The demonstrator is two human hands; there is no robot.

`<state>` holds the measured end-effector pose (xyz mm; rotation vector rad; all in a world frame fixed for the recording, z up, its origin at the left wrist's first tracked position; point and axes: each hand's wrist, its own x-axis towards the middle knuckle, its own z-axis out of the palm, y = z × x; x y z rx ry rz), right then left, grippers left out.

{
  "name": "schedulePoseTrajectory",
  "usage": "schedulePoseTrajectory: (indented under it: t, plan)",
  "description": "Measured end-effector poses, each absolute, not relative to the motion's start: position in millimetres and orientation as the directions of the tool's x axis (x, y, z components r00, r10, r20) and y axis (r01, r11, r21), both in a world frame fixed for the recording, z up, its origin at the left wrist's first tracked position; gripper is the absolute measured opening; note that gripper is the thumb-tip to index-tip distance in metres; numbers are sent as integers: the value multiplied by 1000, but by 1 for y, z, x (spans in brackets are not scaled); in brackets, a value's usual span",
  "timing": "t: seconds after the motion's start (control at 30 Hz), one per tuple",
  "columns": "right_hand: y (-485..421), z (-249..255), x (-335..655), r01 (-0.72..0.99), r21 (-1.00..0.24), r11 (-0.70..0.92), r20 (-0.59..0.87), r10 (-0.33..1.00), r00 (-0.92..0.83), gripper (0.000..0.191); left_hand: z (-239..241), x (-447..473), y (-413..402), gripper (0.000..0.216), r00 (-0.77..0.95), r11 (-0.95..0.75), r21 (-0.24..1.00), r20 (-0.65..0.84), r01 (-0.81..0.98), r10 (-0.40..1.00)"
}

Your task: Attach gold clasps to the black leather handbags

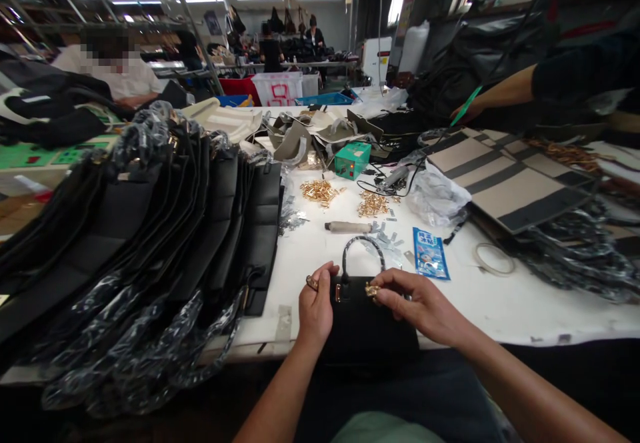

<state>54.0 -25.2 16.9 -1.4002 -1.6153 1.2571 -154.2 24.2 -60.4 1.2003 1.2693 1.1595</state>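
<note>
A black handbag piece (pixel 370 330) with an arched handle (pixel 363 238) in clear wrap lies at the table's front edge. My left hand (pixel 316 306) is closed at its left edge, thumb upward beside a gold fitting (pixel 338 293) on the black face. A ring-like item (pixel 312 282) shows at the left fingers. My right hand (pixel 417 300) pinches a small gold metal piece (pixel 372 290) between thumb and fingers, against or just above the upper right of the black face. The fingers partly hide that piece.
Black bag panels (pixel 170 210) crowd the left. Gold fittings (pixel 320 192), metal plates (pixel 390 236), a grey cylindrical tool (pixel 349 227), a blue packet (pixel 431 254) and a green box (pixel 353 160) lie ahead. Striped panels (pixel 510 176) stand right; another person's arm (pixel 510 90) reaches in behind.
</note>
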Motion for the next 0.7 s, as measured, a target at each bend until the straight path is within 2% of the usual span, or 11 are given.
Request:
schedulePoseTrajectory:
  t: [0.07,0.2,0.3,0.37,0.43,0.57,0.7]
  plan:
    - [-34,22,65,372,-927,-54,-132,973,-188,27,-62,-154,25,43,-28,33,999,-32,37,999]
    - [-40,12,78,590,-807,-28,-172,967,-189,20,-63,-153,30,42,-7,26,997,-26,75,1000]
    - [-37,-5,78,691,-721,43,-111,978,-176,17,-57,-152,32,46,43,199,979,-197,-35,979]
    - [-35,-15,76,722,-685,97,-53,982,-181,16,-51,-153,32,66,113,321,942,-310,-95,944]
    - [-33,-21,76,728,-672,136,-7,982,-190,17,-45,-156,32,75,214,413,904,-385,-108,898]
    - [-34,-25,76,735,-651,189,66,979,-194,20,-40,-163,35,59,401,551,817,-453,-172,796]
    - [-36,-23,76,751,-619,230,98,971,-217,21,-44,-165,36,43,542,620,730,-410,-287,734]
